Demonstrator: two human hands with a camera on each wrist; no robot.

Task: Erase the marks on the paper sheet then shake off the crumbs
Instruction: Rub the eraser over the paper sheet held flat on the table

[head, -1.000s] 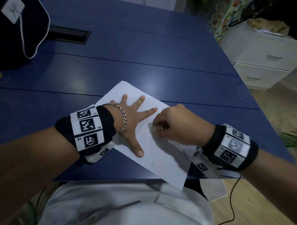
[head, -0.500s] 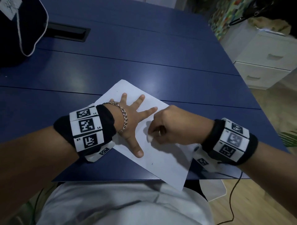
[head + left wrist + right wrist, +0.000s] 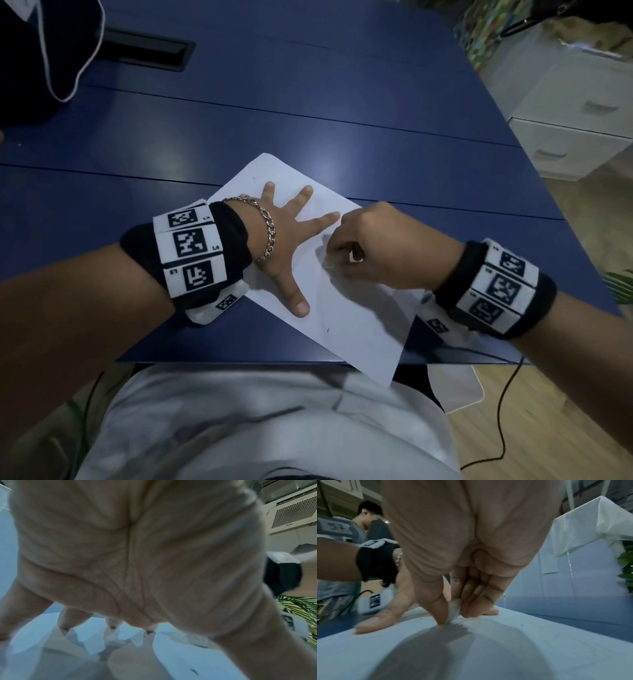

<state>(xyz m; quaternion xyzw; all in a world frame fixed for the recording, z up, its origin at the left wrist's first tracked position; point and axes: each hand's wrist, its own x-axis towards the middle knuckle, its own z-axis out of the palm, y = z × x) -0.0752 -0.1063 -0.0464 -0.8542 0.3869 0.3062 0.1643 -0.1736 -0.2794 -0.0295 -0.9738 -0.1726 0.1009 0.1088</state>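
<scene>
While your left hand (image 3: pixel 274 236) lies flat on the white paper sheet (image 3: pixel 346 318), your right hand (image 3: pixel 380 246) pinches a small white eraser (image 3: pixel 453 609). Rub too hard and the sheet could crease.

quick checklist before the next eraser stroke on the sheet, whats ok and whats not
1. Left hand pins the sheet, fingers spread flat: ok.
2. Right hand pinches the eraser: ok.
3. Eraser tip touches the sheet: ok.
4. Sheet fully on the table: not ok, its near corner overhangs the edge.
5. All marks gone: not ok, a small dark mark remains near the thumb.
6. Crumbs under the stroke: cannot tell, blurred.
</scene>
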